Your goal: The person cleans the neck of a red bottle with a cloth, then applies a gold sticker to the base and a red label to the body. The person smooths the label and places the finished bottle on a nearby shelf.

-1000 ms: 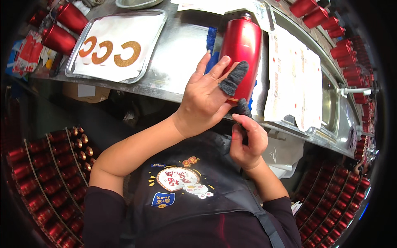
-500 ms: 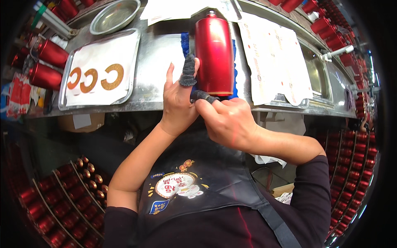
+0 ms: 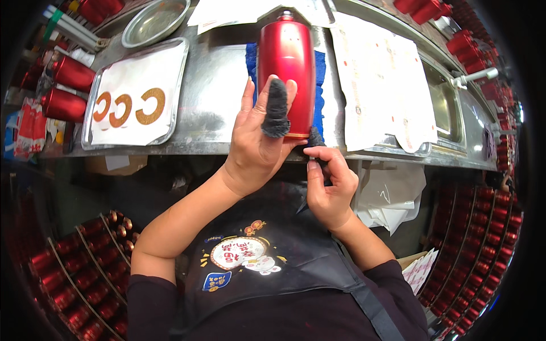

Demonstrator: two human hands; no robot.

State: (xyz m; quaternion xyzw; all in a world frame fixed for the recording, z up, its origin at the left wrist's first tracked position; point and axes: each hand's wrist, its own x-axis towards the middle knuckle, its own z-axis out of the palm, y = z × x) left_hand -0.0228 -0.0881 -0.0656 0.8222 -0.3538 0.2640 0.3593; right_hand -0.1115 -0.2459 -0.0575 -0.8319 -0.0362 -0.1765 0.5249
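Bottle (image 3: 287, 62), red and metallic, lies lengthwise on a blue cloth (image 3: 319, 85) on the steel surface (image 3: 210, 96), neck pointing away from the person. Its lower end is hidden behind the left hand (image 3: 259, 142), whose fingers are spread flat, holding nothing; a dark fuzzy cot (image 3: 277, 108) covers one finger and rests against the bottle's side. How far the palm touches the bottle cannot be told. The right hand (image 3: 330, 184) sits just below the surface edge, its grip pinched shut on a second dark cot (image 3: 314, 138), which is mostly covered by the fingertips and hard to make out. To the left, a tray (image 3: 179, 85) carries three gold curved pieces (image 3: 128, 107), and a round bowl (image 3: 153, 23) is cut off near the top. Half a second ago the right hand lay over the left wrist, close under the bottle; now it has dropped lower and apart, and the left fingers have opened wider.
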